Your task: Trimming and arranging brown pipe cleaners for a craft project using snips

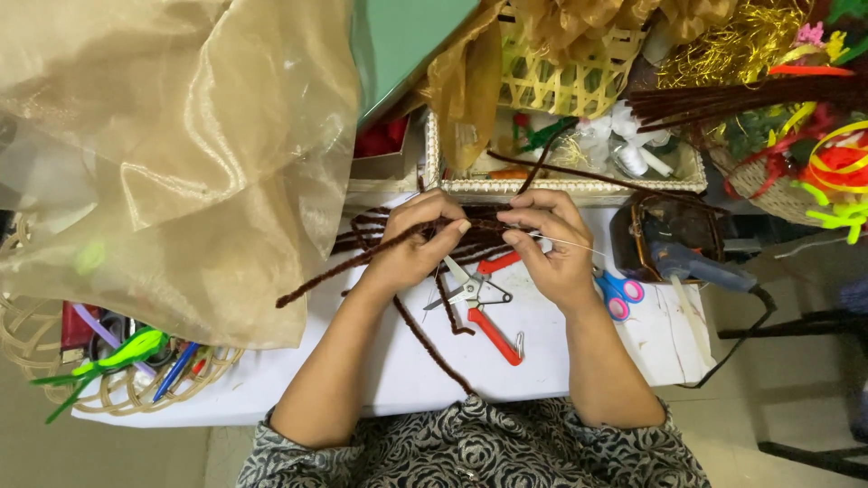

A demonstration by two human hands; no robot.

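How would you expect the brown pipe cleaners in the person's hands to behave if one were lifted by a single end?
The brown pipe cleaners probably hold a bend rather than flop: loose ones on the white table keep curves. They look thin and fuzzy, so likely light and unlikely to slip. The left hand and right hand pinch them together.

One view only, worn on the head and looking almost straight down, close over the table (579, 361). The person's patterned top fills the bottom edge, with both forearms running up from it to mid-frame. The table's far side sits at the top, crowded by baskets (561, 81); gold fabric (172, 154) covers the upper left. Floor shows at the right and lower left. There's no second view to share the scene.
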